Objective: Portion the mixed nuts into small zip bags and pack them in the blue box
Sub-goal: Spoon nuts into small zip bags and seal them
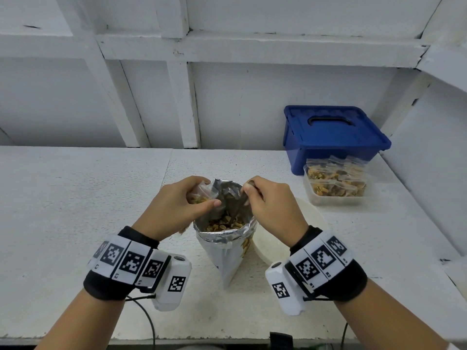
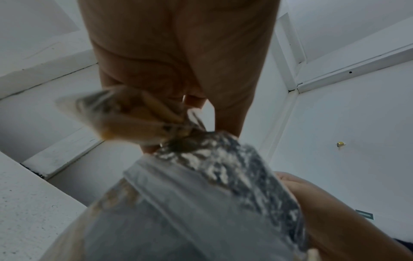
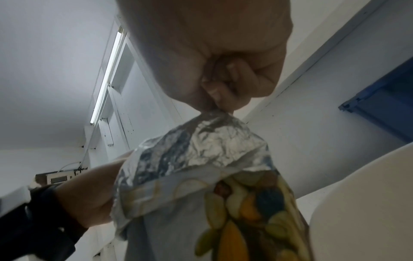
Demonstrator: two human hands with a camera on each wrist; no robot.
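While you stand at the white counter (image 1: 88, 198), the biggest item on it is the blue box (image 1: 333, 137), lid on, at the far right against the wall. Just in front of it, touching or nearly so, sits a clear tub (image 1: 336, 183) stacked with filled zip bags of nuts. Closer to you, in the middle of the counter, the foil nut bag (image 1: 225, 248) stands upright with its top rolled down and the mixed nuts (image 1: 222, 223) showing inside; a white bowl (image 1: 273, 246) lies just to its right, partly behind your right wrist.

Your left hand (image 1: 177, 205) is curled around a small zip bag (image 1: 202, 193) with a few nuts in it, held at the left rim of the foil bag's mouth (the left wrist view shows it as a blurred clear pouch (image 2: 125, 114) touching the foil edge). Your right hand (image 1: 270, 205) has its fingers closed in a pinch on a dark spoon (image 1: 240, 200) angled down into the nuts; from the right wrist view the foil rim hides what the fingertips (image 3: 221, 95) grip.
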